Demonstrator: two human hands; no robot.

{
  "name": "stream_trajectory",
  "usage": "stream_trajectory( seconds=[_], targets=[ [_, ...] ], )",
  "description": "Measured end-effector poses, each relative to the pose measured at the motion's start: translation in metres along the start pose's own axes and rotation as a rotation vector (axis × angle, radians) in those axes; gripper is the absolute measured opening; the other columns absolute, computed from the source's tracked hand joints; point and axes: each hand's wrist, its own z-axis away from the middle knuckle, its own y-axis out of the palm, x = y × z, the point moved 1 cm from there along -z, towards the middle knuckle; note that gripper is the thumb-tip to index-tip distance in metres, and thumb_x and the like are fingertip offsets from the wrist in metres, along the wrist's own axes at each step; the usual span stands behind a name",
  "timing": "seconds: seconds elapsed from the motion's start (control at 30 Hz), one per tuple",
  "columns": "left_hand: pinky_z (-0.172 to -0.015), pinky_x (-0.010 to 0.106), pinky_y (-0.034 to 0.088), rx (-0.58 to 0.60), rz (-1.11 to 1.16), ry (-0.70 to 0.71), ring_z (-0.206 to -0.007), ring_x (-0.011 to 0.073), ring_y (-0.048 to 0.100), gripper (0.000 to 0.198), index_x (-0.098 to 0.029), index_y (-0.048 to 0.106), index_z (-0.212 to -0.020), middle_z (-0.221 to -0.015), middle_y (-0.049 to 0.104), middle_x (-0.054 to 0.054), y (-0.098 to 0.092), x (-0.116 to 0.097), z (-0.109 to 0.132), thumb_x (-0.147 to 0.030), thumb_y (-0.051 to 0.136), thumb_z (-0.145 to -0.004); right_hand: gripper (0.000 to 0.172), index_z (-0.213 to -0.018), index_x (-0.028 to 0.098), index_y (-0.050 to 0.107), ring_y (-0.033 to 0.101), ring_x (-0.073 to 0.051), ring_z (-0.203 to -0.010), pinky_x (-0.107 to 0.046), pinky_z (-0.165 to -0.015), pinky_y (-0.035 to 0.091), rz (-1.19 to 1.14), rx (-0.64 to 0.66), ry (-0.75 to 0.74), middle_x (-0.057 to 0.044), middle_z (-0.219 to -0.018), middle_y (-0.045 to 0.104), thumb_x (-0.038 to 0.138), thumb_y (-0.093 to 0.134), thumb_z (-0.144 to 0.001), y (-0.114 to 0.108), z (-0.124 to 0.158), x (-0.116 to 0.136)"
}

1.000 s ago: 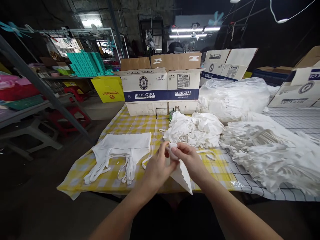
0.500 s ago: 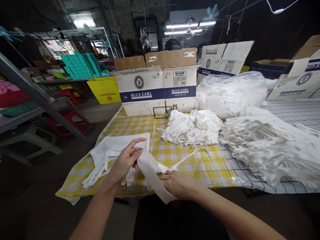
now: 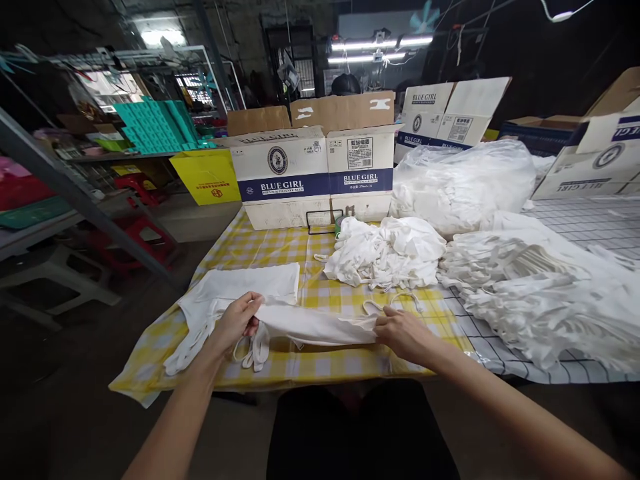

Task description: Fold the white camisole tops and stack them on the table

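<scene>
A white cloth piece with thin straps point(image 3: 315, 325) stretches sideways above the near edge of the table. My left hand point(image 3: 237, 323) pinches its left end, where looped straps hang down. At the other end my right hand point(image 3: 404, 333) is closed on the cloth, with a thin cord curling out beyond the fingers. Just behind my left hand lies a flat stack of similar white cloth pieces point(image 3: 260, 279), straps trailing to the left. A crumpled heap of white strapped cloth point(image 3: 385, 253) sits farther back, to the right of centre.
A yellow checked cover point(image 3: 220, 243) lies over the table. Behind stands an opened beer carton point(image 3: 310, 180). To the right are a large pile of white cloth point(image 3: 545, 287) and a stuffed clear plastic bag point(image 3: 465, 183). A yellow bag point(image 3: 205, 179) is at the back left.
My right hand has moved right and slightly up, my left hand slightly left and down. The cloth strip, which hung loosely folded between them, is now drawn out sideways.
</scene>
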Motion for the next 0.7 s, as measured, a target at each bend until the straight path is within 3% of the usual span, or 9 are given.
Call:
stream_trajectory(
  seconds=[0.1, 0.17, 0.23, 0.33, 0.43, 0.53, 0.6, 0.7],
  targets=[
    [-0.056, 0.029, 0.045, -0.149, -0.45, 0.122, -0.058, 0.0174, 0.056, 0.023, -0.017, 0.056, -0.089, -0.066, 0.056, 0.003, 0.01, 0.004, -0.006, -0.031, 0.039, -0.084, 0.022, -0.076, 0.02, 0.067, 0.053, -0.021, -0.092, -0.033, -0.078, 0.041, -0.017, -0.107, -0.067, -0.006, -0.097, 0.066, 0.026, 0.05, -0.089, 0.0, 0.0, 0.004],
    [-0.081, 0.037, 0.044, -0.173, -0.599, 0.271, -0.089, 0.0226, 0.057, 0.025, -0.017, 0.057, -0.1, -0.095, 0.06, 0.009, 0.023, 0.0, -0.002, -0.02, 0.04, -0.081, 0.017, -0.089, 0.022, 0.067, 0.047, -0.023, -0.11, -0.036, -0.086, 0.039, -0.053, -0.181, -0.126, -0.005, -0.119, 0.059, 0.025, 0.051, -0.088, -0.002, -0.001, 0.009],
    [-0.097, 0.038, 0.034, -0.004, -0.633, 0.461, -0.111, 0.0224, 0.048, 0.036, -0.02, 0.052, -0.115, -0.117, 0.054, 0.009, 0.041, -0.008, 0.005, -0.016, 0.04, -0.081, 0.016, -0.094, 0.023, 0.066, 0.042, -0.024, -0.118, -0.038, -0.092, 0.035, -0.105, -0.202, -0.178, -0.004, -0.122, 0.057, 0.024, 0.051, -0.088, -0.004, -0.002, 0.014],
    [-0.107, 0.041, 0.02, 0.362, -0.668, 0.642, -0.123, 0.0201, 0.039, 0.045, -0.027, 0.043, -0.127, -0.13, 0.048, 0.004, 0.067, -0.017, 0.013, -0.017, 0.043, -0.083, 0.014, -0.089, 0.021, 0.066, 0.046, -0.023, -0.116, -0.039, -0.096, 0.032, -0.223, -0.179, -0.228, -0.005, -0.103, 0.066, 0.025, 0.052, -0.088, -0.008, -0.007, 0.02],
    [-0.107, 0.044, 0.013, 0.533, -0.684, 0.648, -0.115, 0.0199, 0.047, 0.036, -0.029, 0.053, -0.116, -0.12, 0.057, 0.002, 0.078, -0.019, 0.005, -0.02, 0.048, -0.082, 0.017, -0.081, 0.018, 0.064, 0.055, -0.02, -0.102, -0.039, -0.095, 0.032, -0.371, -0.153, -0.264, -0.007, -0.094, 0.067, 0.026, 0.052, -0.088, -0.018, -0.01, 0.025],
    [-0.099, 0.037, 0.025, 0.585, -0.667, 0.591, -0.081, 0.0158, 0.057, 0.012, -0.022, 0.065, -0.085, -0.081, 0.064, -0.001, 0.072, -0.016, -0.013, -0.027, 0.058, -0.076, 0.018, -0.077, 0.017, 0.062, 0.058, -0.017, -0.085, -0.036, -0.09, 0.036, -0.541, -0.137, -0.307, -0.007, -0.087, 0.064, 0.03, 0.054, -0.087, -0.039, -0.007, 0.028],
    [-0.082, 0.027, 0.037, 0.615, -0.64, 0.547, -0.063, 0.0118, 0.053, 0.011, -0.018, 0.065, -0.071, -0.062, 0.058, -0.004, 0.062, -0.016, -0.021, -0.029, 0.062, -0.072, 0.02, -0.075, 0.016, 0.06, 0.055, -0.016, -0.079, -0.033, -0.081, 0.04, -0.664, -0.136, -0.29, -0.005, -0.081, 0.06, 0.032, 0.056, -0.086, -0.055, -0.001, 0.026],
    [-0.059, 0.019, 0.036, 0.643, -0.589, 0.527, -0.057, 0.0102, 0.051, 0.015, -0.017, 0.065, -0.067, -0.062, 0.057, -0.003, 0.044, -0.026, -0.018, -0.031, 0.064, -0.072, 0.029, -0.062, 0.017, 0.054, 0.049, -0.015, -0.072, -0.031, -0.068, 0.041, -0.877, -0.191, -0.245, -0.002, -0.07, 0.048, 0.035, 0.057, -0.084, -0.076, 0.011, 0.018]
  ],
)
